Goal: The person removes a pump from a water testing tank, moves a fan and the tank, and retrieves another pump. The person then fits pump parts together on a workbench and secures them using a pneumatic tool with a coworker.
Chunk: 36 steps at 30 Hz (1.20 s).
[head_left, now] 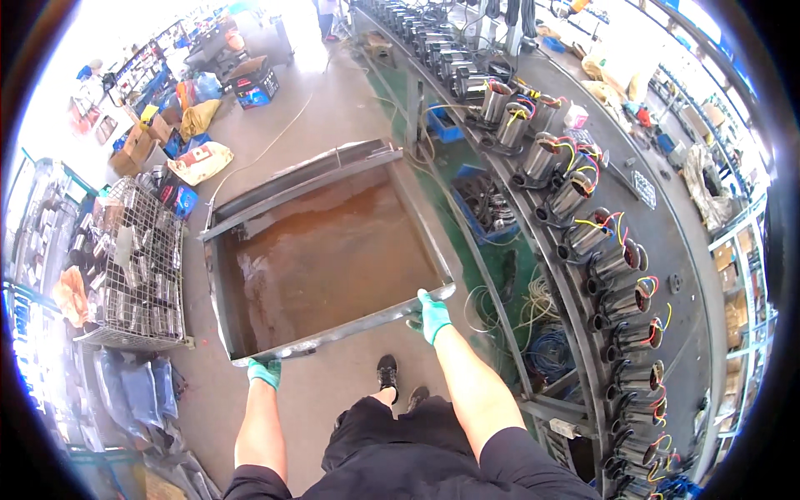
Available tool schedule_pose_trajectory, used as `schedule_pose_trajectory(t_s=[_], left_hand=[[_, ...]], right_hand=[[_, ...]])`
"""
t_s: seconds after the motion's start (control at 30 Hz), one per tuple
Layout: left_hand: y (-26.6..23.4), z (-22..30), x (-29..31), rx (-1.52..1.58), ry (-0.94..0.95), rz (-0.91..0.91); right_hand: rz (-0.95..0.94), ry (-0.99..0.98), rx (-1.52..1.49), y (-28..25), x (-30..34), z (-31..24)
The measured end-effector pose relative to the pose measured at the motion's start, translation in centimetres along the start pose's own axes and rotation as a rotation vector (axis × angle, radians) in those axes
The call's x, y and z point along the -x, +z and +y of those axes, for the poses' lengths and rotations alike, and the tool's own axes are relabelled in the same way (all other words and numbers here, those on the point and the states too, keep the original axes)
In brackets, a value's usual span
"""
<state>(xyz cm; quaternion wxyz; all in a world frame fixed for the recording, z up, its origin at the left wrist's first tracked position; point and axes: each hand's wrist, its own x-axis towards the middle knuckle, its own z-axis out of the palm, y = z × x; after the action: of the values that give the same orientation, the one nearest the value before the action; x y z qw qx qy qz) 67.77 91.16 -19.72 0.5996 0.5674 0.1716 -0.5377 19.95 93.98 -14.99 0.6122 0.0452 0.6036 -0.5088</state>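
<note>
A large, shallow metal tray (250, 217) with a rusty brown bottom is held up in front of me above the concrete floor. My left hand (264, 372), in a green glove, grips the near rim at its left corner. My right hand (429, 315), also green-gloved, grips the same near rim at its right corner. The tray tilts slightly, with its far edge towards the open floor. My black shorts and black shoes (387, 371) show below it.
A long curved workbench (667, 242) on my right carries a row of several metal motor stators (575, 196) with coloured wires. A wire cage (137, 267) of metal parts stands at left. Blue crates (487, 204), cable coils, sacks and cardboard boxes lie around.
</note>
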Motion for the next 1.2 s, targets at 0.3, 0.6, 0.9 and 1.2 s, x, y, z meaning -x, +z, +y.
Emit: schedule_pose_trajectory(t_s=[0.3,0.6,0.9,1.2], left_hand=[[-6.7,-1.2,4.7,-0.106,-0.078,-0.073],[-15.4,-2.0,10.2,-0.091,-0.266,-0.162],[-22.6,-1.7,20.1,-0.267,-0.427,-0.188],[-32.5,-1.3,21.3,-0.520,-0.759,-0.278]], right_hand=[[0.076,-0.036,0.029,-5.3,4.1,4.1],[0.179,-0.067,-0.022,-12.1,9.6,9.8],[0.393,-0.135,0.087,-20.7,16.1,15.7],[0.588,-0.172,0.132,-26.6,23.4,20.9]])
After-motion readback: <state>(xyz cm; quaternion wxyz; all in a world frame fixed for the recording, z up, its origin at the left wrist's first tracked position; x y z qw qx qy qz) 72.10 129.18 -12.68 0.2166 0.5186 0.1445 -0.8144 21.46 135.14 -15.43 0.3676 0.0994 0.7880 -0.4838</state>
